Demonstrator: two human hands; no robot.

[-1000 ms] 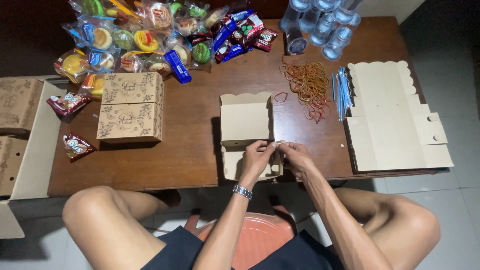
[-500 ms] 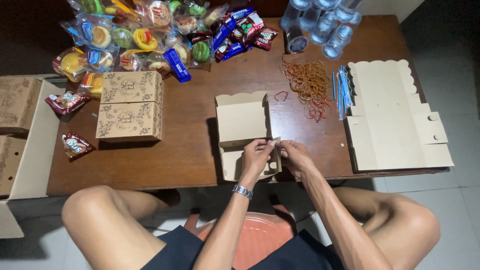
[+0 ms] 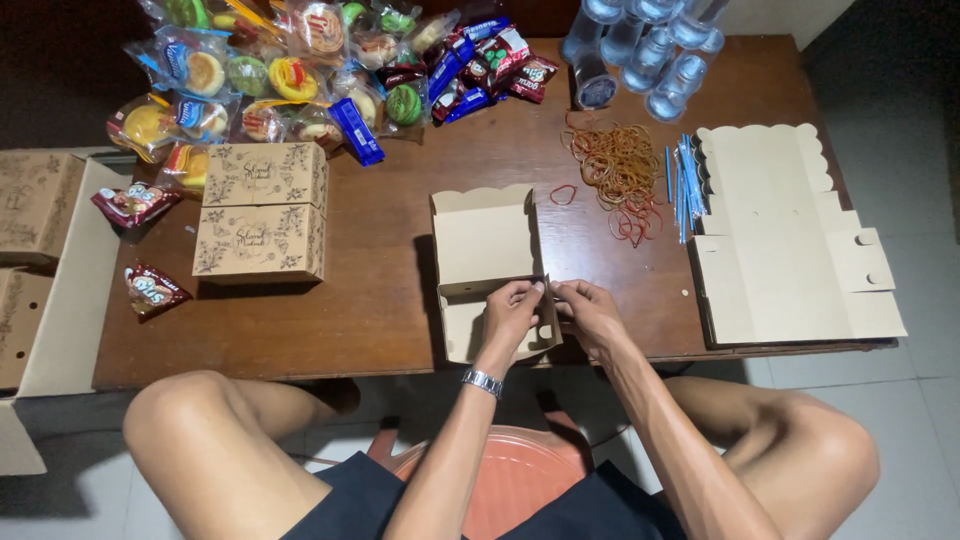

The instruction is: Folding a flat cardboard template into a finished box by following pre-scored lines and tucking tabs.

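Little has changed since a second ago: the left hand and right hand still pinch the right side flap of the half-folded plain brown cardboard box, fingertips closed on it. It lies open at the dark wooden table's near edge, scalloped lid flat.

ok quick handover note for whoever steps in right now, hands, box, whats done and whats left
Left hand: pinching the right side flap of the half-folded box, watch on wrist.
Right hand: fingers at the same flap edge, meeting the left.
Box lies open at the table's near edge, lid flat behind it.
Done: two closed printed boxes on the left.
Left: flat box blanks on the right; this box unfilled; wrapped snacks, rubber bands unused.
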